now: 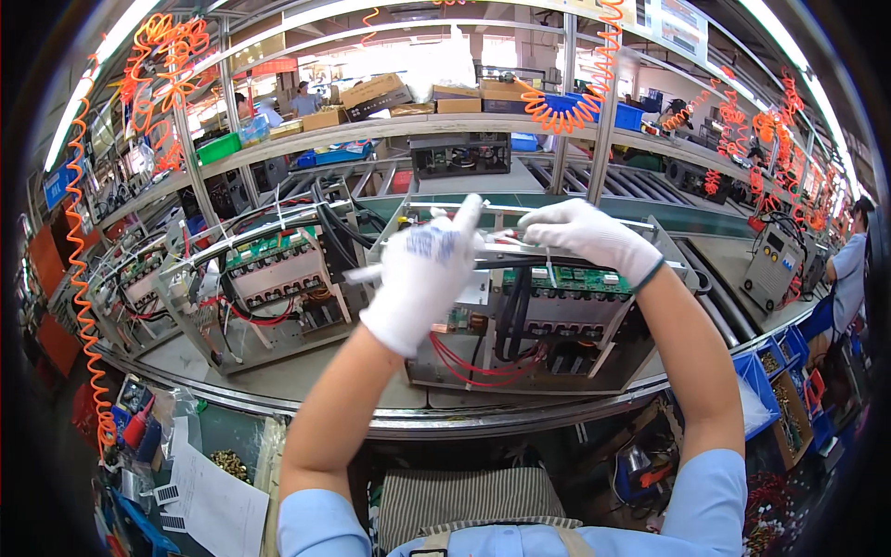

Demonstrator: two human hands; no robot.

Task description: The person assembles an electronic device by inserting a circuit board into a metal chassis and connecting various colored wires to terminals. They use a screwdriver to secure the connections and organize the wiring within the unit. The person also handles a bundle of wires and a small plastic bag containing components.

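Both hands wear white gloves and work above the open metal chassis (650, 357) of an electrical unit. My left hand (425, 269) is closed over its left part, index finger stretched up and right; a pale strip sticks out beside its wrist, and what the palm holds is hidden. My right hand (594, 237) has its fingers bent together over the top edge, with a thin white strip (550, 267), like a cable tie, hanging below them. Under the hands are a green circuit board (594, 280), thick black cables (513, 316) and red wires (478, 371).
Another open chassis (269, 348) stands to the left, on the same bench. A finished-looking grey unit (773, 265) is at the right, by a roller conveyor (719, 288). Blue parts bins (756, 395) sit near right. Paper (218, 497) lies near left. An orange coiled hose (79, 278) hangs left.
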